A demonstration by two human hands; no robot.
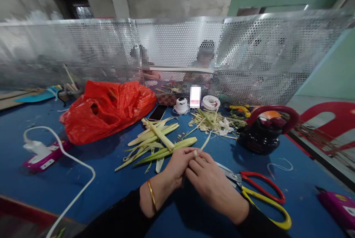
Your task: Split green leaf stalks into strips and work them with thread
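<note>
My left hand (172, 173) and my right hand (212, 182) meet over the blue table (116, 186), fingers pinched together on a thin pale green leaf strip (205, 142) that sticks up and away from the fingertips. A gold bangle sits on my left wrist. Just beyond the hands lies a pile of green and pale leaf strips (158, 142). Scissors with red and yellow handles (260, 191) lie right beside my right hand.
A red plastic bag (108, 110) lies at the left, a phone (157, 112) behind the leaves. Tape rolls (210, 102), leaf scraps (213, 121), a black and red basket (260, 129), a white cable (69, 156) and a perforated metal screen (177, 53) with people behind it.
</note>
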